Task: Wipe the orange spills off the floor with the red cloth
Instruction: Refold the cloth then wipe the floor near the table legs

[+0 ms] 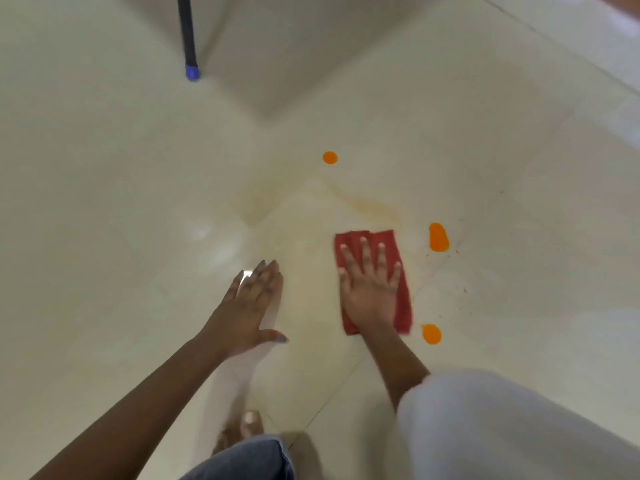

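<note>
Folded red fabric cloth [384, 242] is lying flat on the glossy cream tiled floor [138, 202] beside three orange liquid spills [438, 238], the right hand [369, 289] pressing it with straight, spread fingers, the left hand [251, 306] bracing open-palmed on the tile; even palm pressure, sweeping toward the nearest blob, seems advisable.

No text, label, brand, number or sign can be read anywhere; the red cloth [403, 306] under the right hand [369, 292] is plain.
</note>
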Demonstrator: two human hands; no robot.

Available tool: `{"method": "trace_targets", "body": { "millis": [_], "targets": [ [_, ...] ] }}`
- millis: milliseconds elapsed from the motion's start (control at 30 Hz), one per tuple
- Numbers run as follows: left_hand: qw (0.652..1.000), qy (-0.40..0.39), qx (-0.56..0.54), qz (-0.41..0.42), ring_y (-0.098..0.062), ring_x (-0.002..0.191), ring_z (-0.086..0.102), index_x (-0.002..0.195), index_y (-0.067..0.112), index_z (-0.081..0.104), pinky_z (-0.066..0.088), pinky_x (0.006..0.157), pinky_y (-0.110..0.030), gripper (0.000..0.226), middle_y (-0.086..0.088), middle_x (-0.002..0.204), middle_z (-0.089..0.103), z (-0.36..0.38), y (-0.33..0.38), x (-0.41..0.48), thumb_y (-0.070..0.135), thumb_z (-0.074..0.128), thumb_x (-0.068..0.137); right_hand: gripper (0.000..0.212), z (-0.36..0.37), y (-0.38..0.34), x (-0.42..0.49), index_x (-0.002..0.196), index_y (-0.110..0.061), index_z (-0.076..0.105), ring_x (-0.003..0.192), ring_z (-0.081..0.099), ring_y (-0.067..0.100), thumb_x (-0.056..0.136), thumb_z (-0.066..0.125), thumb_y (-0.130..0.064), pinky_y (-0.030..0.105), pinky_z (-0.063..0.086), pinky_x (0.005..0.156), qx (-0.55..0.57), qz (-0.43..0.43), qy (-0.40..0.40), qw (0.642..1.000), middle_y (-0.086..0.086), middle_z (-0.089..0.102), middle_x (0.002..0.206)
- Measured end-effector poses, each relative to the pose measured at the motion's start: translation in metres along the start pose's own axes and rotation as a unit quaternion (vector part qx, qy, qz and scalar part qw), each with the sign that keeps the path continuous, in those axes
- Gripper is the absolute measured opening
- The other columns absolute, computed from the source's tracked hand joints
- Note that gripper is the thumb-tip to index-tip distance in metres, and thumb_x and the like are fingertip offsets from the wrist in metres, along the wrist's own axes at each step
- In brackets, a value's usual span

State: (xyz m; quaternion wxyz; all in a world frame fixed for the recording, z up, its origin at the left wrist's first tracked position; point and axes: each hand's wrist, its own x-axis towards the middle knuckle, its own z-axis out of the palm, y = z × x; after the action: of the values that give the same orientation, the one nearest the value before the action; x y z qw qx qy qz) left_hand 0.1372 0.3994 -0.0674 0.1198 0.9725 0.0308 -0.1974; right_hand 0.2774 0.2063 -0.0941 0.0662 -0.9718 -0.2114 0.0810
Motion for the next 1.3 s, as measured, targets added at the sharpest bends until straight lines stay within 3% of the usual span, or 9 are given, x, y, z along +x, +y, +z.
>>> {"method": "trace_targets", "body": {
  "millis": [133,267,467,600,733,833,1033,1200,1300],
  "targets": [
    [0.999,-0.004,0.001,0.032,-0.021,0.141,0.001,0.142,0.004,0.022,-0.001,0.110,-0.036,0.111,-0.013,0.150,0.024,-0.010,0.030,0.030,0.083,0.030,0.064,0.049,0.009,0.001,-0.079,0.141,-0.040,0.032,0.141,0.021,0.027,0.092,0.032,-0.043,0.056,0.019,0.110,-0.016,-0.104,0.000,0.994,-0.003,0.030,0.152],
    [0.998,0.005,0.019,0.066,-0.023,0.137,0.009,0.139,0.004,0.021,0.010,0.110,-0.040,0.113,-0.015,0.150,0.023,-0.009,0.053,0.057,0.082,0.038,0.059,0.049,0.000,0.074,-0.119,0.141,-0.043,0.032,0.142,0.017,0.023,0.092,0.035,-0.043,0.054,0.018,0.109,0.019,-0.018,0.027,0.999,-0.007,0.025,0.153],
    [0.995,0.026,0.023,0.094,-0.024,0.139,0.004,0.141,0.006,0.019,0.022,0.108,-0.052,0.114,-0.016,0.151,0.018,-0.006,0.068,0.089,0.084,0.033,0.058,0.050,-0.011,0.089,-0.003,0.139,-0.039,0.038,0.138,0.029,0.033,0.090,0.028,-0.044,0.061,0.021,0.107,0.002,0.097,0.048,0.994,0.001,0.035,0.150],
    [0.996,0.030,-0.019,0.078,-0.024,0.142,-0.003,0.144,0.005,0.016,0.007,0.112,-0.048,0.125,-0.011,0.154,0.002,-0.012,0.071,0.103,0.089,0.029,0.053,0.047,-0.003,0.067,-0.079,0.140,-0.042,0.035,0.141,0.024,0.026,0.093,0.034,-0.042,0.053,0.017,0.110,0.011,-0.004,0.019,1.000,-0.005,0.030,0.152],
    [0.997,0.019,-0.011,0.069,-0.019,0.140,-0.015,0.146,0.010,0.005,-0.005,0.112,-0.041,0.134,-0.007,0.154,-0.011,-0.014,0.070,0.113,0.097,0.011,0.044,0.050,-0.014,0.132,-0.072,0.142,-0.040,0.030,0.141,0.023,0.029,0.092,0.027,-0.043,0.057,0.019,0.110,0.006,0.096,0.027,0.995,-0.004,0.025,0.153],
    [0.997,0.038,-0.016,0.059,-0.021,0.141,-0.009,0.146,0.010,0.011,-0.006,0.111,-0.041,0.135,-0.009,0.155,-0.003,-0.012,0.070,0.115,0.098,0.008,0.043,0.051,-0.027,0.145,0.009,0.145,-0.044,0.011,0.145,0.002,0.026,0.095,0.015,-0.048,0.056,0.004,0.113,0.021,0.178,-0.003,0.984,-0.005,0.006,0.158],
    [0.998,0.028,-0.026,0.039,-0.020,0.138,-0.023,0.147,0.015,0.001,-0.013,0.111,-0.044,0.134,-0.006,0.154,-0.015,-0.032,0.071,0.142,0.093,0.026,0.041,0.048,-0.009,0.076,-0.025,0.140,-0.042,0.034,0.141,0.022,0.026,0.093,0.032,-0.043,0.053,0.013,0.113,0.025,0.011,0.015,1.000,-0.005,0.029,0.152],
    [0.999,-0.031,0.017,0.017,-0.025,0.134,-0.032,0.144,0.020,-0.015,-0.012,0.110,-0.048,0.128,-0.007,0.149,-0.032,-0.039,0.065,0.158,0.086,0.047,0.053,0.050,-0.027,0.161,-0.002,0.145,-0.041,0.017,0.144,0.013,0.027,0.095,0.022,-0.043,0.057,0.012,0.112,0.006,0.162,0.019,0.987,-0.002,0.016,0.157],
    [1.000,-0.012,0.005,0.023,-0.023,0.133,-0.033,0.144,0.021,-0.012,-0.011,0.110,-0.049,0.135,-0.003,0.145,-0.036,-0.034,0.063,0.158,0.098,0.027,0.040,0.050,-0.039,0.155,0.080,0.146,-0.043,0.004,0.145,-0.006,0.024,0.098,0.019,-0.045,0.054,-0.003,0.114,0.047,0.227,-0.002,0.973,-0.005,-0.003,0.159]
  ]
}}
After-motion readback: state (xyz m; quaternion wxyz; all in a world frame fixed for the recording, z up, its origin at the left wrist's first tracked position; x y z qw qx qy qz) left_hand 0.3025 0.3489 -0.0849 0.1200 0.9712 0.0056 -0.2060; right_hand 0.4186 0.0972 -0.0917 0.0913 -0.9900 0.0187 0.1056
